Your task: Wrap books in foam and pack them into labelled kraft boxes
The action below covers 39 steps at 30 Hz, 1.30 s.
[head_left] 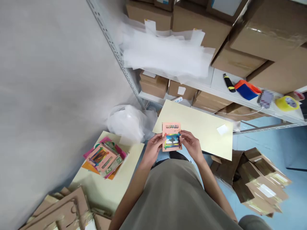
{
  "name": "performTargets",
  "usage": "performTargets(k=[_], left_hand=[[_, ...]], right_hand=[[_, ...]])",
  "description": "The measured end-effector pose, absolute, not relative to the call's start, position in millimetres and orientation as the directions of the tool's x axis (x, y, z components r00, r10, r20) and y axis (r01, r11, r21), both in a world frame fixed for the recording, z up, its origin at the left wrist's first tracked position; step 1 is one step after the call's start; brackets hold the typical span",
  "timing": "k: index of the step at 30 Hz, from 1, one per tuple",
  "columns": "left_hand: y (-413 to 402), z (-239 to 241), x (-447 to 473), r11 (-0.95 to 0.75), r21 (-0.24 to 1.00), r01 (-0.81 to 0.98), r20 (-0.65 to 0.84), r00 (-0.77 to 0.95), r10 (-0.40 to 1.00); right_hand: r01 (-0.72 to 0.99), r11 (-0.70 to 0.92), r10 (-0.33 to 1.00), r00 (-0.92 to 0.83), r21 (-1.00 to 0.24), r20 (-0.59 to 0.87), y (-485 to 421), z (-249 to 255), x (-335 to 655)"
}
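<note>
White shelf (217, 78) at two o'clock; left hand (153, 148) and right hand (192, 145) grip one booklet (172, 140), with a pile (103, 158) untouched on the table (109, 191) at eight o'clock.

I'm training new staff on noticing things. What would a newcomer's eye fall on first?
Probably the pink booklet, held at the picture's centre between the left hand and the right hand. Next might come the colourful pile on the pale table to the left, then the yellow tape roll on the shelf at far right.
</note>
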<state>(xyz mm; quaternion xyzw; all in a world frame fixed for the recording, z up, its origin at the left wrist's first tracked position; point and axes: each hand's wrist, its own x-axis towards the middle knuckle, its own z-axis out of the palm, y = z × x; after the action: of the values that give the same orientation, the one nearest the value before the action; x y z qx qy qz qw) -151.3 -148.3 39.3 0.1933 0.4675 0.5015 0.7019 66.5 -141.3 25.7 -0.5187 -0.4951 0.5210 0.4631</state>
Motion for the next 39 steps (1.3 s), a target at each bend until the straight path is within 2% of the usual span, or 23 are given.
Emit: performTargets(k=[4,8,10,15,19,23,27,30,32,35,39], left_hand=[[-95.4,39.3,-96.7,0.396,0.791,-0.466,-0.434,0.029,0.900],[-52.7,39.1,-43.0,0.356,0.851,-0.386,-0.394,-0.022,0.919],[-39.8,39.3,-19.0,0.322,0.886,-0.334,-0.366,-0.076,0.927],[-31.5,40.9,29.8,0.298,0.941,-0.161,-0.308,-0.036,0.951],[-34.9,43.8,54.7,0.217,0.974,-0.066,-0.213,0.062,0.975],[-30.5,43.7,60.0,0.222,0.975,-0.024,-0.214,0.181,0.960],[-15.1,39.7,46.3,0.199,0.980,0.030,-0.201,0.086,0.976],[-2.5,37.5,31.9,0.244,0.970,0.005,-0.244,0.020,0.970],[3.0,37.5,24.2,0.310,0.951,-0.013,-0.309,0.072,0.948],[5.7,38.6,17.6,0.383,0.924,-0.001,-0.377,0.166,0.911],[4.5,38.3,14.7,0.364,0.931,0.003,-0.359,0.174,0.917]], right_hand=[[0.098,-0.033,0.999,-0.014,-0.995,-0.035,-94.6,22.8,113.7],[0.314,0.042,0.996,0.063,-0.949,0.065,-64.6,27.2,154.4],[0.352,0.037,0.995,0.074,-0.935,0.068,-57.5,31.0,166.8],[0.224,-0.100,0.994,0.072,-0.969,-0.085,-52.3,36.2,177.3],[0.175,-0.167,0.969,0.210,-0.970,-0.129,-49.1,27.2,184.8],[0.146,-0.208,0.949,0.269,-0.967,-0.163,-45.0,15.1,200.4],[0.051,-0.165,0.967,0.205,-0.985,-0.152,-43.4,13.8,214.2],[-0.083,-0.173,0.973,0.139,-0.981,-0.183,-43.4,16.9,219.8],[-0.138,-0.170,0.975,0.119,-0.976,-0.187,-42.9,17.8,221.8],[-0.148,-0.160,0.975,0.131,-0.976,-0.179,-40.5,16.6,222.7],[-0.134,-0.167,0.976,0.116,-0.977,-0.183,-35.6,14.6,221.9]])
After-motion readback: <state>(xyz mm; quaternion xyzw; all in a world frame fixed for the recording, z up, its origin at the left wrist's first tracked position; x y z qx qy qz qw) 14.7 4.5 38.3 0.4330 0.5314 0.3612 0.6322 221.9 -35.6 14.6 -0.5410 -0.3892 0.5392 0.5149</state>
